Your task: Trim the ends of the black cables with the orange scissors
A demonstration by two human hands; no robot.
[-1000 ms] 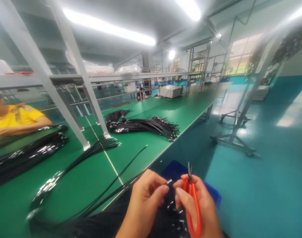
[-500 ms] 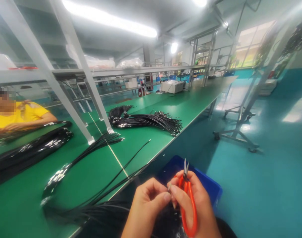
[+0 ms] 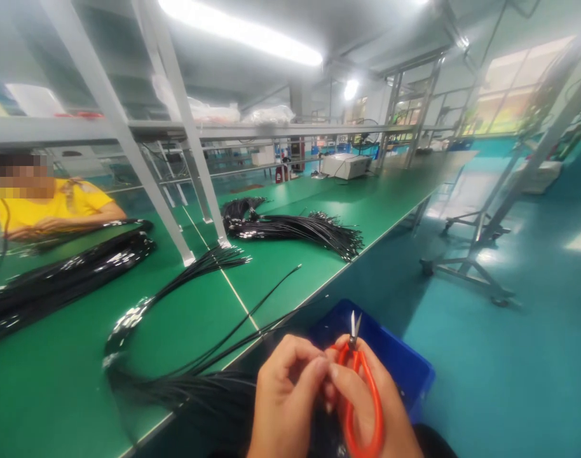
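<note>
My right hand (image 3: 367, 388) holds red-handled scissors (image 3: 377, 407), their blades parted and pointing up. Against its fingertips, my left hand (image 3: 290, 388) is closed in a pinch; whatever lies between the fingertips is too small to make out. Below and left of my hands, a bundle of black cables (image 3: 199, 391) runs over the table edge and curves back across the green table (image 3: 176, 337). One loose cable end (image 3: 276, 286) points away from me. Under my hands is a blue bin (image 3: 409, 366).
More black cable bundles lie mid-table (image 3: 295, 230) and at the left (image 3: 75, 270). A person in yellow (image 3: 75, 203) sits across the table. Metal shelf posts (image 3: 199, 152) rise from it. A wheeled rack (image 3: 481, 254) stands on the right, a white box (image 3: 345, 166) farther back.
The view has shifted, so the table and bundles appear farther right. My left fingertips have come closer to my right ones, and the small pale tip seen between them is now hidden.
</note>
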